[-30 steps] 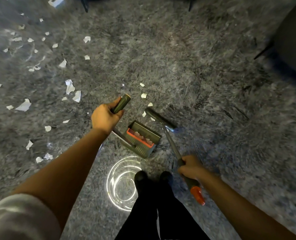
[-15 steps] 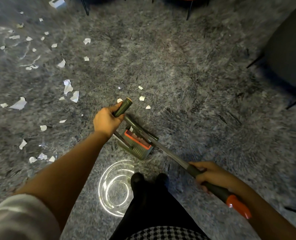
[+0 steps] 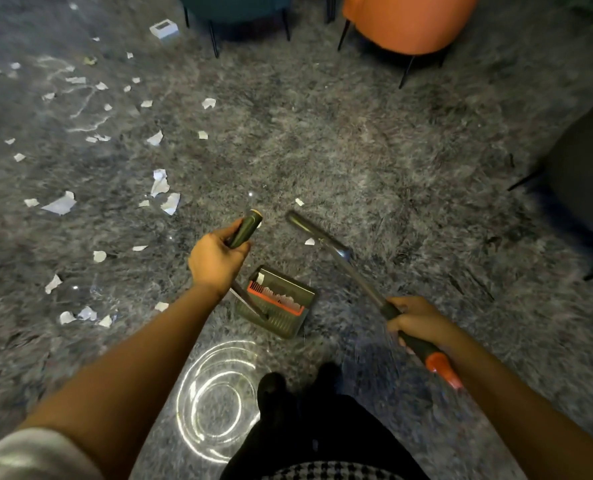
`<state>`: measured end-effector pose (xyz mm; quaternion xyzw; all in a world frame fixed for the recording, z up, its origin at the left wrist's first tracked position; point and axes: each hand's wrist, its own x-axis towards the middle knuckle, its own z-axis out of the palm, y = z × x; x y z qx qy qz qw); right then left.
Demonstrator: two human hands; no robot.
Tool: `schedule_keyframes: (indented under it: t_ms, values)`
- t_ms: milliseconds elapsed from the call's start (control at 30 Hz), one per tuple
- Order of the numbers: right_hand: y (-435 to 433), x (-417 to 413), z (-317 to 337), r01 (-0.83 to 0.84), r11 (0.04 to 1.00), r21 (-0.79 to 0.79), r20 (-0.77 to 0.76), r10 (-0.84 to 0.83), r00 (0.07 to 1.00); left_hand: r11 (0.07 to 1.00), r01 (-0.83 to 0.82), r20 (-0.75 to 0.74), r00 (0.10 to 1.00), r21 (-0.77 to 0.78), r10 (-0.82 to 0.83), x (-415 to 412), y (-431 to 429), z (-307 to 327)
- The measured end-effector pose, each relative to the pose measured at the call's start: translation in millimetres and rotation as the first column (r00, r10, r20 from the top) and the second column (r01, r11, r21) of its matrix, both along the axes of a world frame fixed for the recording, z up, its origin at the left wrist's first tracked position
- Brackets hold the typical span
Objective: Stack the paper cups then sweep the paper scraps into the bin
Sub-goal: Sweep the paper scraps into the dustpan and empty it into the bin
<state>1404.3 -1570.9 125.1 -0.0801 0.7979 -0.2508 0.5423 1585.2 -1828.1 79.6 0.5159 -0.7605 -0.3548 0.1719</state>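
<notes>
My left hand [image 3: 215, 261] grips the dark upright handle [image 3: 246, 227] of a green dustpan [image 3: 281, 311] with an orange comb edge, standing on the grey carpet. One white scrap lies inside the pan. My right hand [image 3: 416, 320] grips the broom's handle [image 3: 426, 351] above its orange end. The broom's dark head [image 3: 309, 230] lies on the carpet, right of and beyond the pan. Two small paper scraps [image 3: 309, 241] lie by the broom head. Several more scraps [image 3: 165, 188] are spread over the carpet to the left. No paper cups are in view.
An orange chair [image 3: 406, 19] and a dark teal chair [image 3: 232, 8] stand at the far edge. A small white box [image 3: 164, 28] lies far left. A dark seat [image 3: 586, 174] is at the right. My feet [image 3: 298, 389] are just behind the dustpan.
The broom head swung out of the dustpan, away and to the right. My right hand came up and left along the handle. The camera tilted up, bringing the chairs into view.
</notes>
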Motion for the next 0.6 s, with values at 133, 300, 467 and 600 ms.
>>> schedule_keyframes:
  t_ms: [133,300,467,600]
  values:
    - [-31,-38,-3,0.033,0.999,-0.008,-0.039,-0.033,0.999,1.0,0.017,-0.014,1.0,-0.008,-0.017,-16,-6,-2]
    - [-74,-106,-25,0.018,1.0,-0.003,-0.098,-0.018,0.995,0.999,0.004,-0.014,1.0,0.043,-0.003,-58,-20,-9]
    - [-122,-195,-49,-0.045,0.999,0.018,-0.123,0.047,0.991,0.999,-0.007,0.025,1.0,0.036,0.006,-110,-40,-10]
    - [-157,-247,-70,-0.117,0.993,0.023,-0.128,0.119,0.985,1.0,-0.018,0.069,0.997,-0.011,0.019,-146,-47,-9]
